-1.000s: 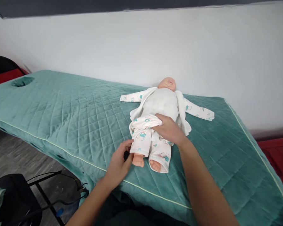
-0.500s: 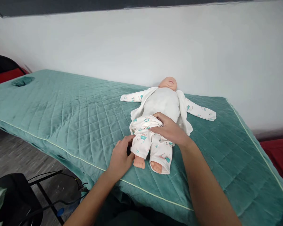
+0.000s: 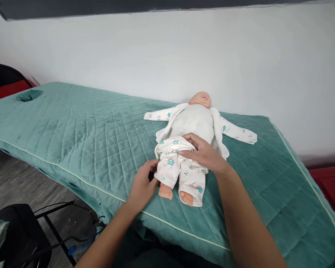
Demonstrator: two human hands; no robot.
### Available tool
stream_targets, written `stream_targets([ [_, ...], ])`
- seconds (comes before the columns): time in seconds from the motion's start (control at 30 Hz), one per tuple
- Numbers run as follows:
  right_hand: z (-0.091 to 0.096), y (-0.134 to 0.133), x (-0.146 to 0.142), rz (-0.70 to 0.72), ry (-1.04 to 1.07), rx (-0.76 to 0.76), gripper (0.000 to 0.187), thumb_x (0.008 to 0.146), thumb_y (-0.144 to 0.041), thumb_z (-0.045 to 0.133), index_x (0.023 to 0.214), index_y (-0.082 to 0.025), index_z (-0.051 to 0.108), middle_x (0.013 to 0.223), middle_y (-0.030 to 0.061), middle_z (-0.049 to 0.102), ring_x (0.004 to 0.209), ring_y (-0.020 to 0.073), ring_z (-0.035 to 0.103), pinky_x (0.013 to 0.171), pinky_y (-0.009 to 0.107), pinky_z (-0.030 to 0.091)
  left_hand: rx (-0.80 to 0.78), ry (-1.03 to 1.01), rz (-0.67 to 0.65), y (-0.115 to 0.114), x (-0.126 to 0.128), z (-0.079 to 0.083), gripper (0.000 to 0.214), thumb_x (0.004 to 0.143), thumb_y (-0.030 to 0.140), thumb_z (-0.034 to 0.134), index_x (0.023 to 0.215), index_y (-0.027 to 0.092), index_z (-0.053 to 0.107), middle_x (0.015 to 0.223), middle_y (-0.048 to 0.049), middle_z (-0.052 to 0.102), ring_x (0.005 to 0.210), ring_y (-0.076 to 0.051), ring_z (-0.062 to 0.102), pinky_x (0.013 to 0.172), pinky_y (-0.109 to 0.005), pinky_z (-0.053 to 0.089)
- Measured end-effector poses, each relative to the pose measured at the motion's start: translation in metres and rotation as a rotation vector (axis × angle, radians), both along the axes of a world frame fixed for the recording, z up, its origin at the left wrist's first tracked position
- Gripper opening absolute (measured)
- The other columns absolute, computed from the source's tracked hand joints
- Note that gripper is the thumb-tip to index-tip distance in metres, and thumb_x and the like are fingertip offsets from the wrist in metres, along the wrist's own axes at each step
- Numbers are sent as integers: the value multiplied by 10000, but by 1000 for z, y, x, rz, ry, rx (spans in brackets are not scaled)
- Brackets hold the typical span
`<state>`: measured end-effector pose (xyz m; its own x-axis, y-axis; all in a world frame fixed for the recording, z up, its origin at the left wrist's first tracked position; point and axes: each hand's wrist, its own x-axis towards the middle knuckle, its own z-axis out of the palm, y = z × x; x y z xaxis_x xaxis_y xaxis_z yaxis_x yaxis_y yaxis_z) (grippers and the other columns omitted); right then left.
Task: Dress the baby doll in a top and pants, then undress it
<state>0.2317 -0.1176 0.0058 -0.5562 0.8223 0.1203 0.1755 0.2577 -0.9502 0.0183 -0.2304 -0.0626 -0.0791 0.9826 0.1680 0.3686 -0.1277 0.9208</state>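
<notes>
A baby doll (image 3: 202,99) lies on its back, arms spread in a patterned white jacket (image 3: 238,133) that hangs open over its pale cloth torso (image 3: 192,121). White baby pants (image 3: 167,172) with a teal print cover its legs, bunched at the waist; both feet stick out of the cuffs. My right hand (image 3: 206,154) pinches the bunched waistband between thumb and fingers. Beside the pant leg at the left, my left hand (image 3: 142,185) is curled, its fingertips and thumb gripping the fabric's outer side near the cuff.
The doll rests on a quilted green bed cover (image 3: 100,137) with a face hole (image 3: 29,95) at the far left. A white wall (image 3: 128,56) stands behind. Lower left are a black chair (image 3: 19,230) and cables; red furniture (image 3: 329,190) is at the right.
The whole view has shifted very slightly. Both hands keep their places on the pants, and the doll lies as before.
</notes>
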Motion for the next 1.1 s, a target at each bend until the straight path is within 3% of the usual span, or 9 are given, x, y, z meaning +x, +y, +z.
stream_targets([
  [0.2,5,-3,17,-10,57,-27,309,863,-415,715,1102,-233,642,1087,45,693,1020,206,648,895,355,520,106,-214,-97,-1,-15,2,446,762,84,597,1161,277,655,1205,-40,613,1114,-204,589,939,-339,476],
  [0.33,6,2,36,-283,268,39,170,887,-392,684,966,-243,657,1009,41,706,898,185,676,875,373,551,171,-480,-13,18,-27,-2,377,740,154,623,1087,288,682,1217,-38,651,1184,-234,592,949,-359,503],
  [0.5,-9,23,61,-847,456,202,142,820,-347,710,858,-233,634,921,22,693,880,182,681,862,369,561,131,-335,256,89,-33,2,221,788,277,632,999,234,681,1116,-51,711,1117,-230,634,989,-363,490],
  [0.57,-21,33,72,-1064,341,222,152,778,-332,713,852,-221,641,881,20,690,878,192,678,879,382,550,108,-216,261,127,-33,4,237,810,348,620,993,209,681,1142,-81,710,1118,-250,633,988,-372,486],
  [0.63,-34,42,81,-1163,136,179,181,743,-323,720,863,-214,640,875,29,694,887,211,675,911,410,533,71,-104,199,164,-30,6,262,838,395,598,986,195,681,1128,-96,721,1104,-254,637,1000,-377,474],
  [0.73,-46,49,86,-1138,-120,67,248,741,-355,721,908,-209,610,960,78,713,943,248,679,929,434,519,8,-9,79,209,-21,7,309,855,437,603,1013,182,676,1126,-106,729,1088,-264,647,1007,-394,457],
  [0.83,-50,52,83,-1076,-237,-3,312,763,-406,713,971,-205,594,1053,118,722,983,259,683,930,424,512,-25,-30,-57,231,-12,8,401,855,506,619,1067,169,667,1099,-109,732,1049,-265,659,972,-391,461],
  [0.97,-49,54,77,-1019,-294,-39,376,802,-466,668,1052,-192,608,1005,101,738,937,252,685,864,395,511,-78,-204,-215,232,-14,14,501,774,591,708,1027,159,692,1023,-80,736,945,-229,660,857,-328,487],
  [1.1,-46,53,79,-1079,-289,-20,449,772,-523,683,1044,-169,639,962,91,727,871,239,664,778,357,498,-165,-500,-148,229,-29,19,546,623,579,838,931,153,692,846,-30,708,717,-151,613,659,-251,472],
])
